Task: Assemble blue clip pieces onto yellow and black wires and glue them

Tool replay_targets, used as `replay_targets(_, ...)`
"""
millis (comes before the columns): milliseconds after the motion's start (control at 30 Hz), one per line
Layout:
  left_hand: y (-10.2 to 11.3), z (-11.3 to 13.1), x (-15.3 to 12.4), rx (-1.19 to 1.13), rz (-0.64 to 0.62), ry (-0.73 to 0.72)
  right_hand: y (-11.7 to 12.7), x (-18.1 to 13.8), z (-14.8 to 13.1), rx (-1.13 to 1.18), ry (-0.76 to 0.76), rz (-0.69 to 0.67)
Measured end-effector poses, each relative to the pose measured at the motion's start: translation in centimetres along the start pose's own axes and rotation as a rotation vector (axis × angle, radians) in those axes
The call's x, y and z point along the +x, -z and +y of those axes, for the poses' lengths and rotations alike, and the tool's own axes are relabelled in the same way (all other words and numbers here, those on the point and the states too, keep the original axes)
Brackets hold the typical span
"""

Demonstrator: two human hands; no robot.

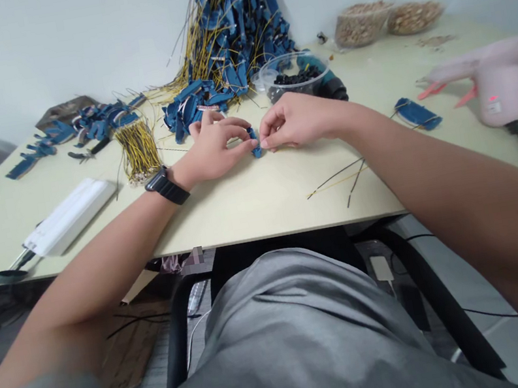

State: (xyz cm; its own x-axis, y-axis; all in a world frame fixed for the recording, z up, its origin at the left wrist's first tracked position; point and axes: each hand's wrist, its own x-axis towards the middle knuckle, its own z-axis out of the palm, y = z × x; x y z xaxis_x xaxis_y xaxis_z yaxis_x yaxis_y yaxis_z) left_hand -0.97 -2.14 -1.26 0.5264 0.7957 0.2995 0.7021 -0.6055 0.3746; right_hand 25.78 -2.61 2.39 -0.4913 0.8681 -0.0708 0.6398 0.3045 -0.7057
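Observation:
Just beyond the middle of the table, a small blue plastic piece (pixel 255 144) stands between my two hands. My left hand (pixel 217 145), a black watch on its wrist, grips the piece from the left with thumb and forefinger. On the other side my right hand (pixel 295 120) is closed in a pinch, its fingertips right at the piece's edge; what they pinch is too small to make out. Behind my left hand lies a heap of blue plastic pieces (pixel 196 102) with wires. A bundle of yellow and black wires (pixel 138 149) rests left of that hand.
A tall pile of wired blue pieces (pixel 243 21) leans on the wall. Before it sits a clear tub (pixel 301 74) of small black parts. At right are a pink glue gun (pixel 493 78) and a blue part (pixel 417 113); at left, pliers (pixel 90 151) and a white box (pixel 71 215).

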Motion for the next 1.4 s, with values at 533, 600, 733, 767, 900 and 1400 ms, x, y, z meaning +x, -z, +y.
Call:
replay_targets(533, 0.0, 0.0, 0.0, -0.016, -0.002, -0.009, -0.1, -0.1, -0.6, -0.009, -0.037, -0.003)
replay_targets(600, -0.1, -0.2, 0.0, -0.026, 0.002, -0.015, -0.3, 0.0, -0.6, 0.017, -0.050, -0.002)
replay_targets(733, -0.2, -0.3, 0.0, -0.031, 0.005, -0.012, -0.7, 0.3, -0.3, 0.080, -0.062, -0.004)
replay_targets(767, -0.2, -0.3, 0.0, -0.031, 0.005, -0.009, -0.8, 0.3, -0.2, 0.101, -0.066, 0.000)
replay_targets(900, -0.2, -0.2, 0.0, -0.033, 0.007, -0.007, -0.7, 0.2, -0.1, 0.091, -0.053, -0.010)
replay_targets(1400, 0.0, -0.1, 0.1, -0.039, 0.001, -0.008, 0.1, 0.1, 0.4, -0.245, 0.173, 0.133)
